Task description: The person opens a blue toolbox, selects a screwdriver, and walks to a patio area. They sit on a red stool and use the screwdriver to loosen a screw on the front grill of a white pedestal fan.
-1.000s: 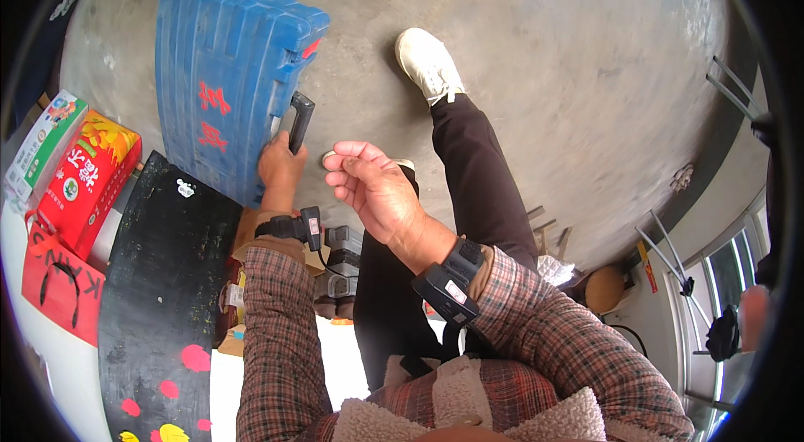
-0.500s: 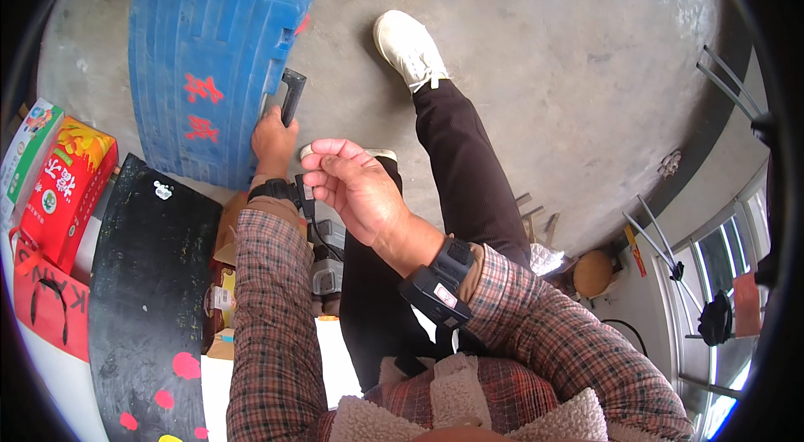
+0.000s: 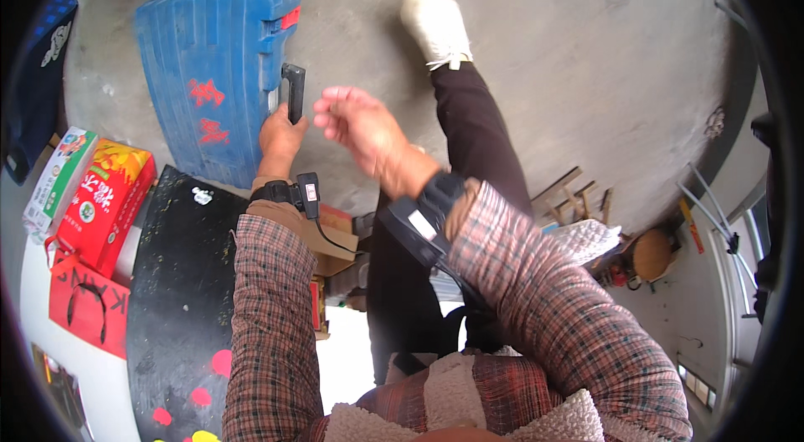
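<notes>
My left hand is closed round the dark handle of a blue plastic carrying case. The case has a ribbed side, red painted characters and a red latch near its far corner. Whether its underside touches the floor cannot be seen. To the right of the handle my right hand hangs in the air. Its fingers are loosely bent, slightly blurred, and hold nothing that I can see. A black strapped device sits on each wrist.
At the left stand a black board with coloured spots, a red box, a green-and-white box and a red bag. Cardboard boxes lie beyond my left forearm. Wooden pieces and a round stool top are at right.
My view has shifted, and more of the case's handle side and red latch shows. My right hand has moved up toward the handle's level. My left hand keeps its hold.
</notes>
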Demonstrator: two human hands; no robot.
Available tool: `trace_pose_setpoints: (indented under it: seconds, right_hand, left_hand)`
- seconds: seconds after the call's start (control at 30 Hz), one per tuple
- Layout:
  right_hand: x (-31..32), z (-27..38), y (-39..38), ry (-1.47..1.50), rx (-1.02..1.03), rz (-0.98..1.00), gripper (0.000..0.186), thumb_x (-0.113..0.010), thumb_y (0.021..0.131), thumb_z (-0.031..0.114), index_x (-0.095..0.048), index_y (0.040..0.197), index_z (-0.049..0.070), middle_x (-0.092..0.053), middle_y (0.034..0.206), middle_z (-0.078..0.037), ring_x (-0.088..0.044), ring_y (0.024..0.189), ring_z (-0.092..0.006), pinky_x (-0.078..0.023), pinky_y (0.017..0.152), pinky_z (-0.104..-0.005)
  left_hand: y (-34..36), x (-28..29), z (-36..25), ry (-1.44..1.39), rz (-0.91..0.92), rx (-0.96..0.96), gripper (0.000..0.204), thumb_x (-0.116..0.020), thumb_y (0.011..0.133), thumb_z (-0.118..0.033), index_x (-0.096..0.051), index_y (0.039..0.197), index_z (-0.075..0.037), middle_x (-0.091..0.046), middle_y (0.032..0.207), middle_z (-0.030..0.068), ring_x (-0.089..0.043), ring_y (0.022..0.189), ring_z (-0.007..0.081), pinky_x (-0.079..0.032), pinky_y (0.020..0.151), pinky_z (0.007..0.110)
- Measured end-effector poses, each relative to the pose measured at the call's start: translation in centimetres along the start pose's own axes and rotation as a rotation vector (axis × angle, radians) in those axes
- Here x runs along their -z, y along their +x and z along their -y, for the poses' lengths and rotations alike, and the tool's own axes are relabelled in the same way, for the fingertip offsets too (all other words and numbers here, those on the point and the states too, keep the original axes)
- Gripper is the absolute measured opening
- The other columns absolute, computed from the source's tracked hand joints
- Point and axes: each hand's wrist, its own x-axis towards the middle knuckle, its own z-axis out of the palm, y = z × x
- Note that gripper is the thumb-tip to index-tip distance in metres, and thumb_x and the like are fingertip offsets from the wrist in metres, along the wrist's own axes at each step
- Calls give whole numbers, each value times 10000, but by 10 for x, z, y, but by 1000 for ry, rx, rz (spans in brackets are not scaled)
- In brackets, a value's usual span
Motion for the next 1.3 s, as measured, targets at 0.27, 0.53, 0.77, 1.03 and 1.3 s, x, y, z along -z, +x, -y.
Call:
trace_pose_setpoints:
  seconds: [0.27, 0.53, 0.77, 1.03, 1.3]
  right_hand:
    - [14, -7, 115, -244, 41, 10, 468, -536, 920, 141, -447, 1368, 37, -561, 1277, -91, -533, 1144, -217, -435, 928, -357]
    - [-13, 8, 177, -182, 176, 189, 466, -540, 898, 71, -460, 1357, 64, -594, 1220, -56, -539, 1113, -178, -442, 907, -341]
    - [-12, 11, 178, -145, 108, 122, 429, -586, 888, 56, -484, 1304, 31, -608, 1162, -57, -564, 1040, -162, -459, 859, -310]
    - [-26, 11, 173, -44, 241, 84, 482, -602, 860, 2, -452, 1317, -23, -565, 1251, -161, -575, 1085, -234, -477, 919, -321]
    - [-17, 15, 190, -149, 268, 124, 540, -643, 855, 93, -434, 1337, -35, -570, 1254, -183, -562, 1149, -260, -462, 958, -350]
  left_hand:
    - [-11, 5, 17, -182, 44, -74, 295, -706, 778, -272, -638, 984, -70, -687, 806, 140, -660, 752, 311, -503, 692, 396]
    - [-10, 8, 17, -446, 190, 46, 327, -694, 800, -117, -645, 1116, -48, -706, 846, 36, -606, 739, 86, -498, 705, 280]
    - [-10, 7, 12, -437, 207, 32, 300, -686, 810, -97, -647, 1100, -30, -704, 881, 21, -603, 771, 78, -496, 729, 272]
    - [-15, 14, 4, -438, 209, 71, 246, -687, 810, -74, -658, 1049, -23, -695, 862, 14, -587, 757, 67, -486, 708, 256]
    - [-11, 7, 11, -473, 176, 55, 222, -699, 819, -102, -661, 1021, -18, -686, 828, 2, -565, 727, 57, -480, 682, 249]
